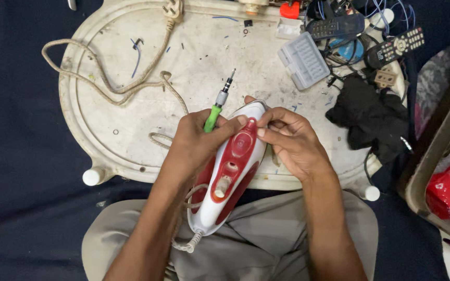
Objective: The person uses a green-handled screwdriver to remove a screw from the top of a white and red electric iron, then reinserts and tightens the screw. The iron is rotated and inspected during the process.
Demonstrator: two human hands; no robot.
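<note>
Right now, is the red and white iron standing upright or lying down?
Lying down, tilted: the iron rests lengthwise between lap and table edge, handle facing up, held by both hands.

Both forearms reach up from bottom edge, converging at centre. Left hand (pixel 196 143) curled, knuckles up, thumb stretched right. Right hand (pixel 290 138) palm down, fingers bent inward, thumb and forefinger tips pinched close to left thumb. Wrists straight, hands nearly touching.

A home repair spot on the floor: a worn white table (pixel 105 109) strewn with remotes (pixel 394 48), wires (pixel 339 47), a bit box (pixel 303 60).
</note>
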